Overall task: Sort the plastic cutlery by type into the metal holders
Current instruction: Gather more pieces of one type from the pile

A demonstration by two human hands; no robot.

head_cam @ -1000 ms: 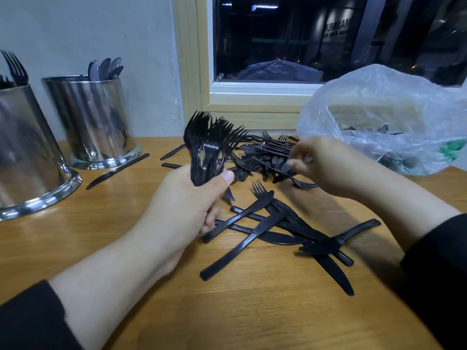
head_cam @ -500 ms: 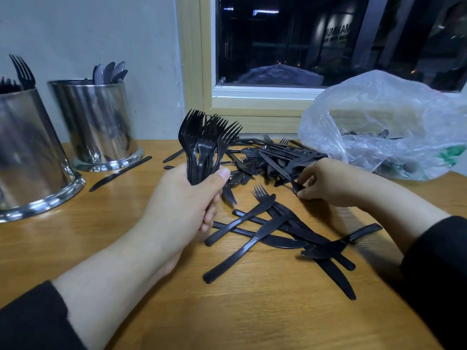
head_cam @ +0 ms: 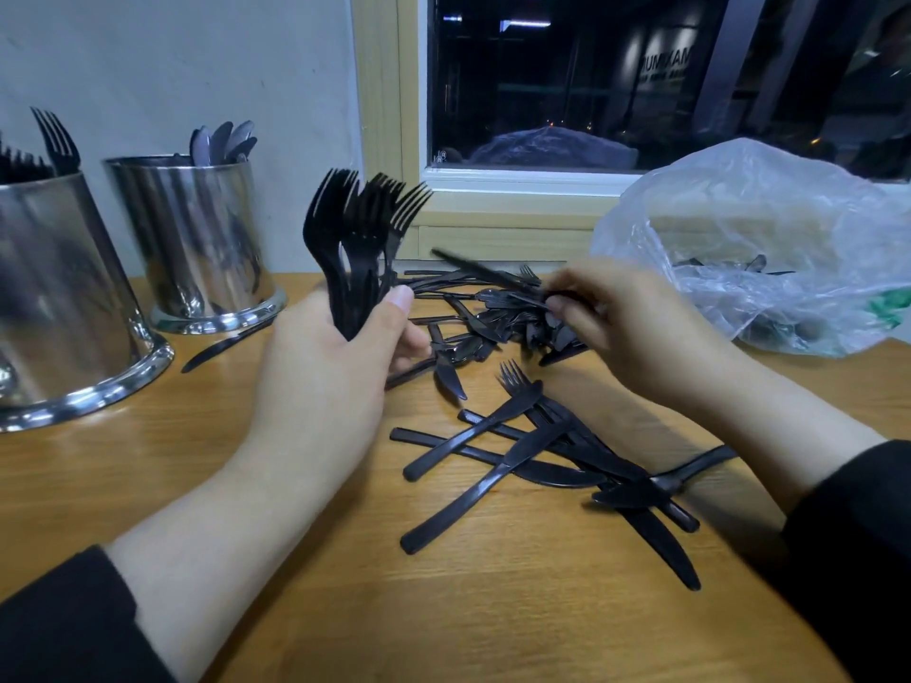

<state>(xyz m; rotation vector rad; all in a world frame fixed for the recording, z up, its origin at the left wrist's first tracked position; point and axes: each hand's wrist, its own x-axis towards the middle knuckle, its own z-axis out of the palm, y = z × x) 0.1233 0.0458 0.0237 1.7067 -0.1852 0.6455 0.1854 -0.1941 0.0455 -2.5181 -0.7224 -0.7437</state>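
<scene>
My left hand grips a bundle of black plastic forks, tines up, above the wooden table. My right hand pinches one black utensil by its end, lifted over the far pile of cutlery; its type is blurred. Loose black knives and one fork lie crossed on the table in front of me. Two metal holders stand at the left: the near one contains forks, the far one contains spoons.
A clear plastic bag with more cutlery sits at the right by the window sill. One knife lies beside the far holder's base. The wall and window frame close off the table's back.
My right hand rose from the table at the pile's near edge, lifting one utensil that now points left toward the bundle. My left hand with the forks stays roughly in place.
</scene>
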